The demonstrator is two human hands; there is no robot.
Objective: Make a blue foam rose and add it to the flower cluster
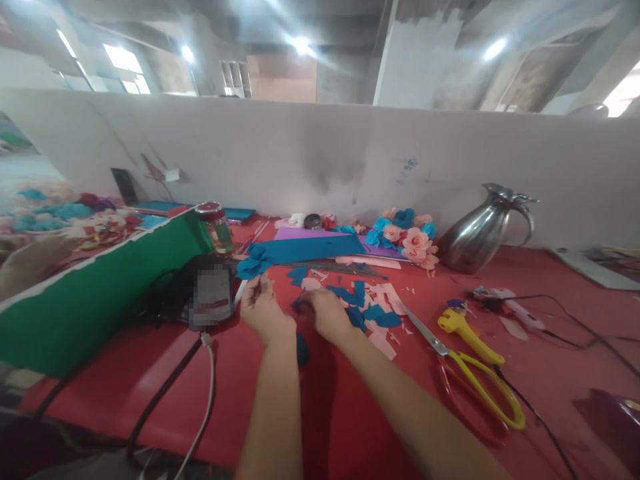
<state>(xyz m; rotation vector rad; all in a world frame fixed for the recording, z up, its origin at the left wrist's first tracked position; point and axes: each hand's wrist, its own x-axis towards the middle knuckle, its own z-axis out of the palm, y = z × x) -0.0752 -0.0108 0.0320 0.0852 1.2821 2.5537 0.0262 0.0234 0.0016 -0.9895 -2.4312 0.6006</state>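
Observation:
My left hand (pixel 264 308) and my right hand (pixel 325 312) are close together over the red table (pixel 350 413), both with fingers curled in a pinch. Between them sits a small piece of blue paper (pixel 299 301), and a darker blue scrap (pixel 302 349) lies just below my wrists. My right hand rests beside scattered blue and pink paper cuttings (pixel 367 310). A blue paper flower (pixel 254 261) and a long blue sheet (pixel 310 250) lie just beyond my left hand.
Yellow-handled scissors (pixel 470 363) lie to the right, with a glue gun (pixel 505 303) and its cord beyond. A steel jug (pixel 477 230), a bunch of paper flowers (pixel 407 237), a jar (pixel 216 227), a green board (pixel 95 287) and a phone (pixel 213 297) on a cable surround the work spot.

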